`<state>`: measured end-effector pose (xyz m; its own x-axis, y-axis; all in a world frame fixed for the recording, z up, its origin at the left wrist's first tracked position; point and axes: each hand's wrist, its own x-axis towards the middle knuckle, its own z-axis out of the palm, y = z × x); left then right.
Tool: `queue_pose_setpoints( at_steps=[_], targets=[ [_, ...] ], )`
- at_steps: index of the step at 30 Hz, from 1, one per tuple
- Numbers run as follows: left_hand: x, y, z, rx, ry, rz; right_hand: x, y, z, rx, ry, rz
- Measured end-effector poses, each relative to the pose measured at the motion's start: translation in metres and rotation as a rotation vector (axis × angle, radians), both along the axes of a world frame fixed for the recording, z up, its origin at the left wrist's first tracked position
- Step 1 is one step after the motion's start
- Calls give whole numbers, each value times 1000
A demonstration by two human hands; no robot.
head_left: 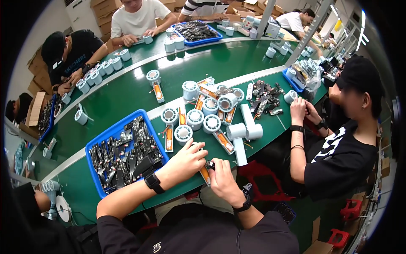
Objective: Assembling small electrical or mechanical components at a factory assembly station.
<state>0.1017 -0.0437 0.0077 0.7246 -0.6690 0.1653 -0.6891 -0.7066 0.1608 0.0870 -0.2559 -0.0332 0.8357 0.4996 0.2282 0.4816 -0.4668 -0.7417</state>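
My left hand (186, 163) is closed around a light-blue hair dryer housing (183, 133). Its round, vented end points away from me, and its handle (205, 175) lies open toward me with orange showing inside. At the handle, my right hand (223, 181) pinches a small black part (210, 165) between thumb and fingers. What that part is and how it meets the handle is partly hidden by the fingers. Several like housings (195, 119) stand close together just beyond my left hand, some with open orange handles.
Left of my arm sits a blue tray (94, 167) full of dark circuit boards. A heap of loose boards (266, 97) lies to the right. Beyond a metal rail, a green conveyor belt (127, 101) carries a few housings. A co-worker (338, 148) sits at my right; others work across.
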Motion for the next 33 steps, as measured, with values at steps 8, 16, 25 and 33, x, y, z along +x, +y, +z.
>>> queue_pose_setpoints(
  at_steps=[8, 16, 25, 33],
  targets=[
    [-3, 8, 0, 162, -163, -73, 0, -9, 14, 78, 108, -129],
    [-2, 0, 2, 136, -112, -58, 1, -10, 14, 36, 15, -118],
    [-20, 0, -16, -80, -174, 39, 11, -17, 9, 146, 111, -60],
    [-23, -4, -16, -79, -259, 45, 1, -14, 15, -139, -83, -26]
  ],
)
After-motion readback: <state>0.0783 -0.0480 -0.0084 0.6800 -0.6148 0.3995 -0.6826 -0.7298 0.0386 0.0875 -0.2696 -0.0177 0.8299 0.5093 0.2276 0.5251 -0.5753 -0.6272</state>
